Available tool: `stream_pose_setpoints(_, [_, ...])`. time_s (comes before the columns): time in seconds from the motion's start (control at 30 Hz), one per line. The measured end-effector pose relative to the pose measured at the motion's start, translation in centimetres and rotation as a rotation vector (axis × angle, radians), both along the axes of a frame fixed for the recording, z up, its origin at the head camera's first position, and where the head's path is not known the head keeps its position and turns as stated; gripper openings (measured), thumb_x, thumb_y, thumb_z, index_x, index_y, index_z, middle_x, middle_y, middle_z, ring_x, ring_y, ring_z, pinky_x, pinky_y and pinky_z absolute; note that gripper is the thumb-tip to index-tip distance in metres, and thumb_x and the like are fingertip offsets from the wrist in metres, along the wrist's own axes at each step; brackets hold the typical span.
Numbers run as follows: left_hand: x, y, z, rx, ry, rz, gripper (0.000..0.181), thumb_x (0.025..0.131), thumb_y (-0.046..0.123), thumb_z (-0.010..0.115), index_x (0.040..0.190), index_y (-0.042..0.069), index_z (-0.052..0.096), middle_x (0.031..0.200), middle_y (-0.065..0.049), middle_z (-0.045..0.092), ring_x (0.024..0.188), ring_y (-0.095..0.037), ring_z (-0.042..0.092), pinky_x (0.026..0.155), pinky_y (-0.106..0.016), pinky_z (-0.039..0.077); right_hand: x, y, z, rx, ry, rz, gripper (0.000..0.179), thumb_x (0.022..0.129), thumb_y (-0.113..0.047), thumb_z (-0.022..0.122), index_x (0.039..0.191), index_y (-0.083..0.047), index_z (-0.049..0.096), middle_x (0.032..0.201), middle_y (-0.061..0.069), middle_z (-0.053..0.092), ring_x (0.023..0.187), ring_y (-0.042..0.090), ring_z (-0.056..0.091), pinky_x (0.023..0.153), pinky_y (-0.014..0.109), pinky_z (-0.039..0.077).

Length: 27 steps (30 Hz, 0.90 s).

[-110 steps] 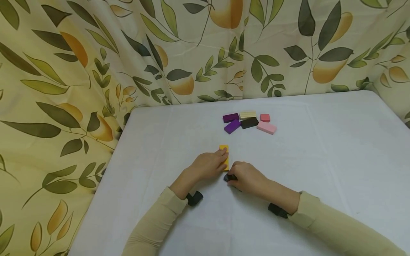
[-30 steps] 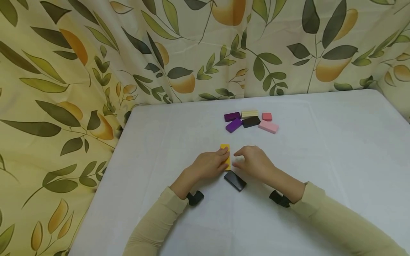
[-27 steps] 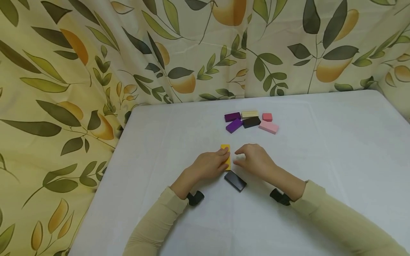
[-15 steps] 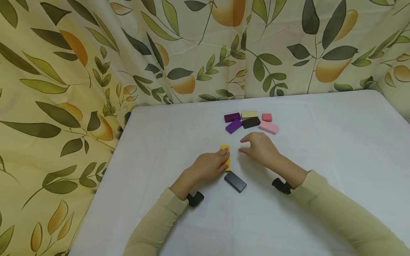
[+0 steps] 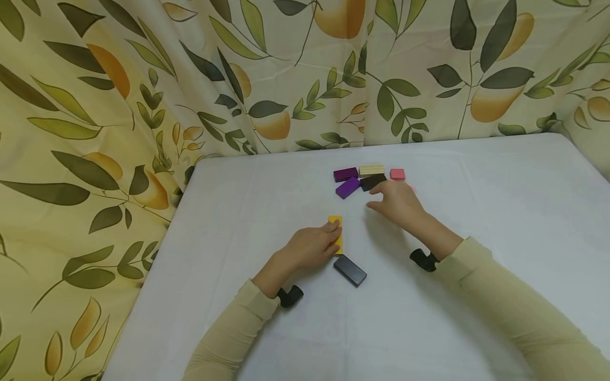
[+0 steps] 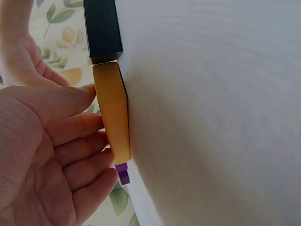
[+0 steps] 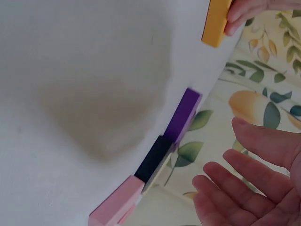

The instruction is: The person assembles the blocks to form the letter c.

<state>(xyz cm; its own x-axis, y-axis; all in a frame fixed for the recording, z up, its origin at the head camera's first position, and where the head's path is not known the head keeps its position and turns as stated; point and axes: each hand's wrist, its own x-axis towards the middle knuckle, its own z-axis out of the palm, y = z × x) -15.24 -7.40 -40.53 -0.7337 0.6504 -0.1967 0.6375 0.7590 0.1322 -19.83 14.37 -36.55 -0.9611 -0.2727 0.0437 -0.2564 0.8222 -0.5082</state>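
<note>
My left hand [image 5: 310,246] lies with its fingertips on a yellow block [image 6: 115,122], which stays flat on the white table. A dark grey block [image 5: 350,270] sits at the near end of the yellow one, turned at an angle. Over the back group, my right hand [image 5: 399,203] hovers with thumb and fingers apart and nothing between them. Nearest to it are a black block [image 5: 373,183] and a light pink block [image 7: 117,202], the pink one mostly hidden by the hand in the head view.
Beside those stand a dark purple block [image 5: 345,174], a violet block [image 5: 348,188], a ridged cream block [image 5: 371,171] and a small coral block [image 5: 397,174]. A leaf-and-fruit patterned curtain [image 5: 305,79] hangs behind the white table [image 5: 267,190] and along its left side.
Earlier my right hand gripped the dark grey block near the yellow one. It has let go and moved away, up and right, to the back blocks. My left hand stays put.
</note>
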Motion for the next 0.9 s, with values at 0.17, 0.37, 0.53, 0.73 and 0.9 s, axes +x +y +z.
stream_pose_setpoints(0.17, [0.0, 0.0, -0.1, 0.0, 0.015, -0.007, 0.047, 0.097, 0.031, 0.046, 0.139, 0.01, 0.042, 0.144, -0.004, 0.034, 0.122, -0.018, 0.044, 0.09, -0.032, 0.043, -0.8, 0.8, 0.0, 0.023, 0.008, 0.007, 0.033, 0.079, -0.009, 0.07, 0.104, 0.012, 0.064, 0.103, 0.026, 0.062, 0.094, 0.038, 0.057, 0.08, 0.049, 0.043])
stream_pose_setpoints(0.37, [-0.1, 0.0, -0.2, 0.005, 0.019, -0.013, 0.047, 0.097, 0.031, 0.046, 0.138, 0.009, 0.042, 0.144, -0.005, 0.034, 0.123, -0.018, 0.043, 0.091, -0.032, 0.042, -1.5, 1.7, 0.1, 0.058, -0.012, -0.004, 0.034, 0.08, -0.011, 0.071, 0.105, 0.01, 0.064, 0.102, 0.026, 0.062, 0.093, 0.041, 0.056, 0.082, 0.05, 0.041])
stream_pose_setpoints(0.53, [-0.1, -0.1, -0.2, 0.018, 0.021, -0.013, 0.047, 0.097, 0.032, 0.046, 0.138, 0.009, 0.043, 0.144, -0.005, 0.034, 0.123, -0.018, 0.043, 0.091, -0.032, 0.042, -1.9, 2.4, 0.1, 0.045, -0.077, -0.054, 0.034, 0.081, -0.009, 0.069, 0.107, 0.011, 0.062, 0.107, 0.028, 0.06, 0.102, 0.045, 0.05, 0.088, 0.053, 0.037])
stream_pose_setpoints(0.73, [0.0, -0.2, -0.1, 0.019, 0.023, -0.015, 0.047, 0.097, 0.032, 0.046, 0.138, 0.009, 0.043, 0.143, -0.005, 0.035, 0.121, -0.019, 0.045, 0.089, -0.032, 0.043, -2.4, 3.2, -0.2, 0.029, -0.082, -0.085, 0.033, 0.083, -0.011, 0.066, 0.107, 0.011, 0.062, 0.109, 0.031, 0.057, 0.099, 0.042, 0.051, 0.086, 0.052, 0.037])
stream_pose_setpoints(0.9, [0.1, -0.2, 0.0, 0.019, 0.026, -0.017, 0.047, 0.097, 0.032, 0.047, 0.138, 0.009, 0.043, 0.143, -0.005, 0.035, 0.118, -0.02, 0.048, 0.087, -0.032, 0.045, -2.8, 3.8, -0.8, 0.034, -0.099, -0.118, 0.04, 0.087, -0.016, 0.061, 0.114, 0.013, 0.058, 0.111, 0.032, 0.056, 0.098, 0.042, 0.05, 0.085, 0.052, 0.038])
